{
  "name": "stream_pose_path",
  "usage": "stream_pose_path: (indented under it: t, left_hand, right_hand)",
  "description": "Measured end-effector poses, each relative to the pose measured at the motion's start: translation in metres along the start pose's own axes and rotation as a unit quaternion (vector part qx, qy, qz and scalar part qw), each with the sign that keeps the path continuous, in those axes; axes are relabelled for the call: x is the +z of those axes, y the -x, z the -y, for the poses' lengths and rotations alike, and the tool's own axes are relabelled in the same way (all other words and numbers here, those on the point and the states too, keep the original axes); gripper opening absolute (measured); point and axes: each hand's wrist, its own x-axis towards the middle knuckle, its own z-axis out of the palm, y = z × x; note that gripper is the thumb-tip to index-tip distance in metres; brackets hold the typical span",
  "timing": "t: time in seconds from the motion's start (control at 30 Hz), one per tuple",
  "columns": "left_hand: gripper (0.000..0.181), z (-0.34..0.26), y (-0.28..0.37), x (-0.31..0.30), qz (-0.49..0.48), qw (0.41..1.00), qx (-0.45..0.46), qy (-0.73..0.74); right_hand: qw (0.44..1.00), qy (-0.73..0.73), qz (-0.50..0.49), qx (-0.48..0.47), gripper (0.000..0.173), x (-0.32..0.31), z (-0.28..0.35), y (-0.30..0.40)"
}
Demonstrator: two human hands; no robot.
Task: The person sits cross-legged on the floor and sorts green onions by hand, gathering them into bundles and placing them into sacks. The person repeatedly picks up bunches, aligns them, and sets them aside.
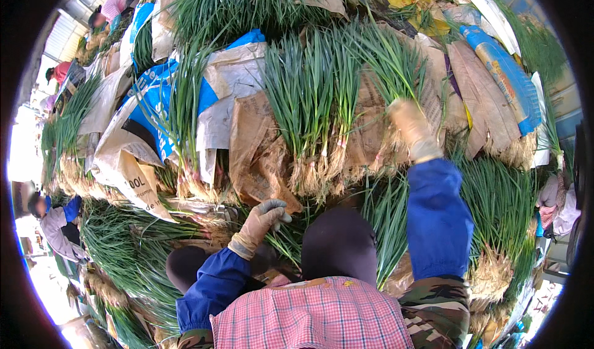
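Note:
My right hand (pixel 410 126), in a pale glove and blurred, closes around the lower stalks of a green onion bunch (pixel 392 66). The bunch's leaves fan out above the hand, and pale roots show below it. Just left of it, several green onion bundles (pixel 301 89) lie side by side on brown sacking (pixel 260 140), roots towards me. My left hand (pixel 262 221), also gloved, is held near my knee with its fingers curled in. I see nothing in it. A lower corner of the sacking hangs close to its fingertips.
A blue and white plastic sack (pixel 153 103) lies left among more green onions. At right is a rolled blue sack (pixel 503 77). Large onion piles (pixel 130 251) flank my knees. Other people work at the left edge, one in a checked top (pixel 58 228).

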Motion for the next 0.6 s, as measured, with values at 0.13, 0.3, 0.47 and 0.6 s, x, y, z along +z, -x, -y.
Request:
stream_pose_path:
  t: [0.13,0.3,0.47,0.6]
  left_hand:
    - [0.027,-0.026,-0.029,0.021,0.020,1.000,0.016,-0.013]
    - [0.025,-0.045,-0.043,0.031,0.024,0.999,0.025,-0.025]
    - [0.026,-0.053,-0.056,0.045,0.044,0.998,0.032,-0.015]
    - [0.023,-0.058,-0.064,0.054,0.049,0.998,0.040,0.008]
  right_hand:
    - [0.916,-0.272,0.253,0.152,0.034,0.099,0.025,0.028]
    - [0.724,-0.673,0.129,0.080,0.015,0.134,0.062,0.063]
    - [0.861,-0.506,0.042,0.006,0.025,0.125,0.039,0.068]
    - [0.574,-0.794,0.198,0.031,0.032,0.123,0.040,0.084]
